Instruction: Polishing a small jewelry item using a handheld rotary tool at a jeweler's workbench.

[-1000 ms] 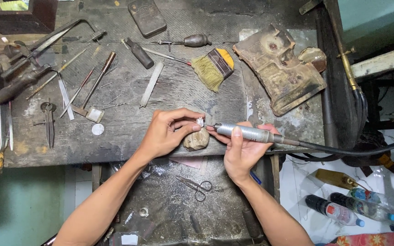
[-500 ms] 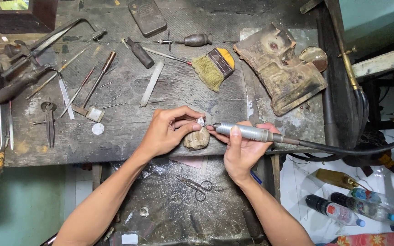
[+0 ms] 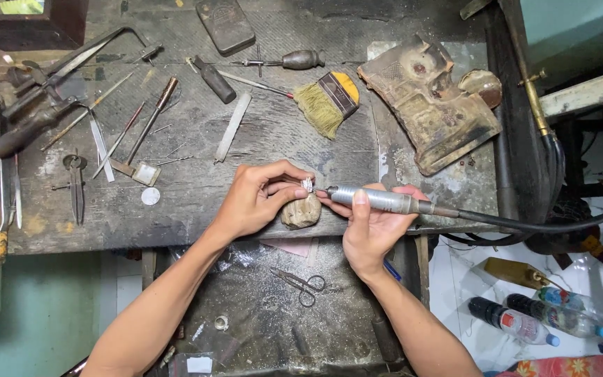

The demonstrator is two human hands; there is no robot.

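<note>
My left hand point(image 3: 259, 199) pinches a tiny silvery piece point(image 3: 308, 185) between thumb and fingers, resting it on top of a worn wooden peg point(image 3: 301, 211) at the front edge of the workbench point(image 3: 197, 199). My right hand point(image 3: 375, 227) grips a metal rotary handpiece point(image 3: 378, 200) like a pen, its tip touching the small piece from the right. A black flexible shaft point(image 3: 539, 225) runs from the handpiece off to the right.
Files, pliers, screwdrivers and a yellow-handled brush point(image 3: 329, 103) lie across the bench top. A rusty block point(image 3: 427, 112) sits at the right. Small scissors point(image 3: 301, 283) lie on the lower tray. Plastic bottles point(image 3: 532, 318) are on the floor at the right.
</note>
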